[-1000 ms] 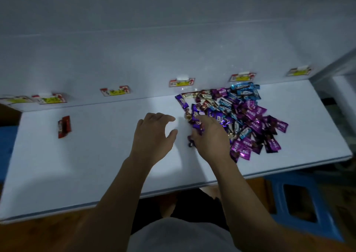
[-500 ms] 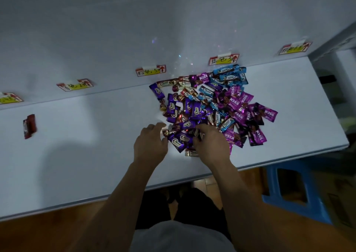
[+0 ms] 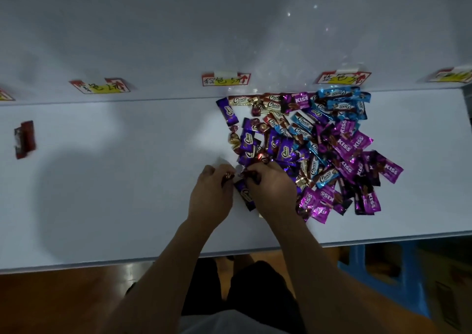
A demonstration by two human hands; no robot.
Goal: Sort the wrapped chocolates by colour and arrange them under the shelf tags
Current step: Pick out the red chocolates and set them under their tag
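Fingers [image 3: 214, 172] of the left hand [image 3: 212, 195] are pinching a small twisted chocolate [image 3: 228, 176] at the near-left edge of the pile [image 3: 319, 149] on the desk [image 3: 115, 193], while the right hand [image 3: 272, 189] is curling into it, grasp unclear, so lifting single pieces clear, one colour at a time, is looking wisest.

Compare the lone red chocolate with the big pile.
The red chocolate lies alone at far left; the pile is a heap right of centre. The red chocolate is one colour; the pile mixes purple, blue, magenta and gold. Nothing touches the red chocolate; the left hand and right hand pinch pieces of the pile. Both lie on the white shelf.
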